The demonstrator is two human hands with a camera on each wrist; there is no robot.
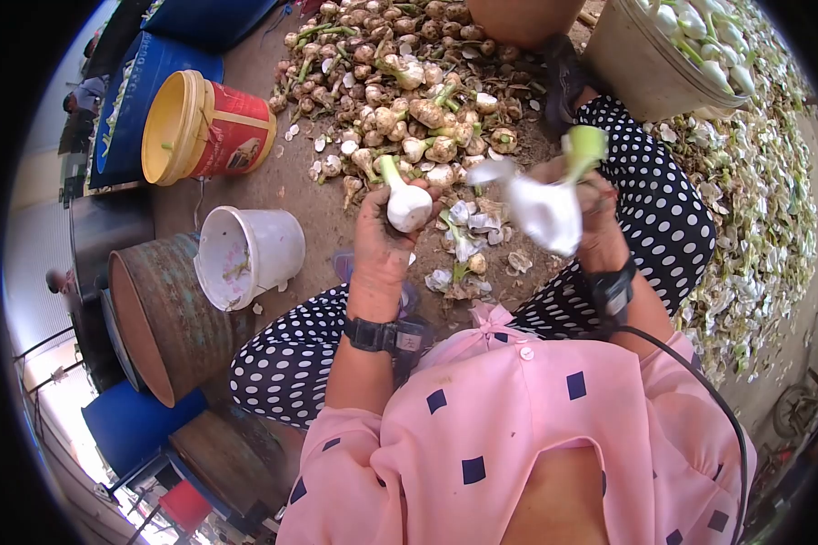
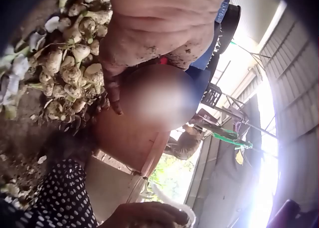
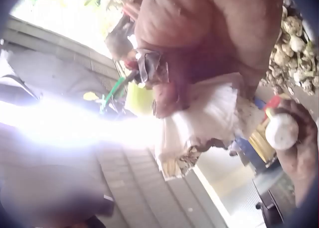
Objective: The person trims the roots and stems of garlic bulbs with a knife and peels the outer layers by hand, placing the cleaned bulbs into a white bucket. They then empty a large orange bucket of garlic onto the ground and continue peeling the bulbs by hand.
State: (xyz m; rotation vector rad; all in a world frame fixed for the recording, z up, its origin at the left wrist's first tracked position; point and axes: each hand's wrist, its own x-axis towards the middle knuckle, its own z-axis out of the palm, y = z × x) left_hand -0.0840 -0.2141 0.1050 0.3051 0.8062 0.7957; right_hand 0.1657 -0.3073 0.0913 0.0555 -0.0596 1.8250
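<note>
My left hand (image 1: pixel 380 232) grips a white garlic bulb (image 1: pixel 409 209) with a short pale green stalk, its root end facing up toward me. The same bulb (image 3: pixel 281 132) shows at the right of the right wrist view. Over the knee side, my right hand (image 1: pixel 600 213) holds white garlic skin (image 1: pixel 547 213), blurred, with a green stalk piece (image 1: pixel 584 150) at its upper end. In the right wrist view this skin (image 3: pixel 204 111) hangs in layered sheets with a ragged lower edge, and fingers (image 3: pixel 167 101) curl against it.
A heap of unpeeled garlic (image 1: pixel 409 100) lies ahead on the ground. At the upper right stands a bucket (image 1: pixel 636 68) of white bulbs, with peelings (image 1: pixel 754 245) spread beyond. A yellow-red bucket (image 1: pixel 232 127), a white bucket (image 1: pixel 277 247) and a rusty drum (image 1: pixel 177 309) stand left.
</note>
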